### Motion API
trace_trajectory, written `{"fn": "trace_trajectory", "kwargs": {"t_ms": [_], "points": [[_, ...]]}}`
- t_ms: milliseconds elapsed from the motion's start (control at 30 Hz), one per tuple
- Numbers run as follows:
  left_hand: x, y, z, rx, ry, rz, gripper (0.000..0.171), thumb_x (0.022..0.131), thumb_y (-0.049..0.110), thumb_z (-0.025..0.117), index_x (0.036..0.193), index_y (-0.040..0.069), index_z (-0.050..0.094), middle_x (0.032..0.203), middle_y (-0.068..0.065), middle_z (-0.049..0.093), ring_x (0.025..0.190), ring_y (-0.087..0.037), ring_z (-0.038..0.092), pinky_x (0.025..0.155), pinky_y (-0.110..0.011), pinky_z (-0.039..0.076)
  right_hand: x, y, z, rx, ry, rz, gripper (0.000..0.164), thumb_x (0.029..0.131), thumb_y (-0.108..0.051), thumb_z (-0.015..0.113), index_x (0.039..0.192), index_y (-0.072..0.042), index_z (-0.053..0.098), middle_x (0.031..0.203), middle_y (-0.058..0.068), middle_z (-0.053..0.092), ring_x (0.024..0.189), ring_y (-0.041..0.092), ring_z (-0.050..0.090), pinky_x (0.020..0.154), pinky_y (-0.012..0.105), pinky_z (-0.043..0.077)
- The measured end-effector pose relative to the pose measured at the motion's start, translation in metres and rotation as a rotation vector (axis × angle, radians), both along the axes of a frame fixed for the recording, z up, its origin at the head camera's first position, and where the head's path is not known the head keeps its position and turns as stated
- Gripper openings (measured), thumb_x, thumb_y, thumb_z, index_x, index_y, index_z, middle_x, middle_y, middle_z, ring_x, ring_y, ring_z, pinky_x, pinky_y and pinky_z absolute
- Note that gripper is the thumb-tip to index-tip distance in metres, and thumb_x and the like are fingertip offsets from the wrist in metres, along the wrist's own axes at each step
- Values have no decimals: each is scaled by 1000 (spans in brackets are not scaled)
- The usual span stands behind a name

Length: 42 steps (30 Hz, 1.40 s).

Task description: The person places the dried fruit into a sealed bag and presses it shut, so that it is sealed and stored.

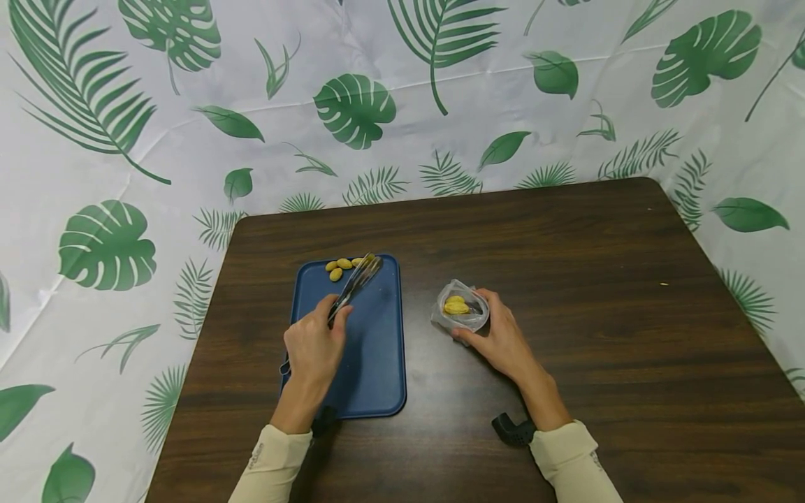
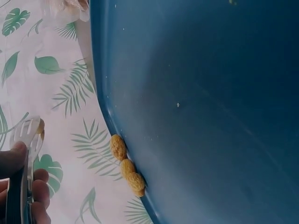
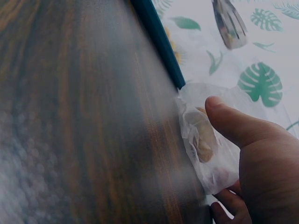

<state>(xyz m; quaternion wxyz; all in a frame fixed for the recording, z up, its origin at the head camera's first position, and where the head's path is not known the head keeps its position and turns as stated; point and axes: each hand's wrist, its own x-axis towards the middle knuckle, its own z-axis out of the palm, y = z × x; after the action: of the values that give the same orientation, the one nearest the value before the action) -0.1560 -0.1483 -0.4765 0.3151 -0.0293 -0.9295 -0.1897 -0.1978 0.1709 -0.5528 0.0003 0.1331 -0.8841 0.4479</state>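
My left hand (image 1: 312, 347) grips metal tongs (image 1: 356, 282) over the blue tray (image 1: 371, 363). In the left wrist view, a yellow-brown oval piece (image 2: 41, 127) shows at the tips of the tongs (image 2: 29, 133), partly hidden by them. Several similar wrinkled oval pieces (image 1: 336, 274) lie at the tray's far left corner. To the right of the tray, my right hand (image 1: 506, 342) holds a clear plastic bag (image 1: 442, 320) with its mouth facing up, thumb on one side and fingers on the other. Yellow pieces (image 1: 455, 305) are inside the bag; their number is hard to tell.
Both the tray and the bag are on a dark wood-grain table (image 1: 597, 279). A small pale crumb (image 1: 664, 284) lies on its right side. Behind the table hangs a white cloth (image 1: 440, 133) printed with green leaves. A black strap mount (image 1: 512, 429) sits at my right wrist.
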Motion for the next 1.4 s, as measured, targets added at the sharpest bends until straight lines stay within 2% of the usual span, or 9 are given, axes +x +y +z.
{"fn": "trace_trajectory", "kwargs": {"t_ms": [333,700,967,1400], "points": [[-1,3,-5,10,63,-73,29,84,19,86,103,0,74,79,-16,77,56,-29,71,47,-43,52,0,0,0,-4,-5,-1,87,84,-37,87,150,-7,38,147,21,54,131,42,54,107,63,42],[0,8,-3,11,71,-112,28,85,18,86,102,-1,74,76,-15,76,52,-23,66,44,-37,48,0,1,0,-3,-1,4,87,85,-37,86,150,-6,38,146,21,54,131,42,53,107,63,41],[-1,13,-1,12,73,-164,27,87,19,84,102,0,74,75,-14,75,51,-21,64,45,-36,48,0,1,1,-2,0,6,87,85,-36,86,150,-7,38,146,22,54,131,42,54,107,63,42],[-3,19,-3,-2,87,-228,28,82,17,87,102,3,74,71,-9,74,51,-18,61,45,-35,47,0,0,0,4,-5,-1,87,84,-37,86,150,-7,38,144,21,55,129,42,55,106,62,43]]}}
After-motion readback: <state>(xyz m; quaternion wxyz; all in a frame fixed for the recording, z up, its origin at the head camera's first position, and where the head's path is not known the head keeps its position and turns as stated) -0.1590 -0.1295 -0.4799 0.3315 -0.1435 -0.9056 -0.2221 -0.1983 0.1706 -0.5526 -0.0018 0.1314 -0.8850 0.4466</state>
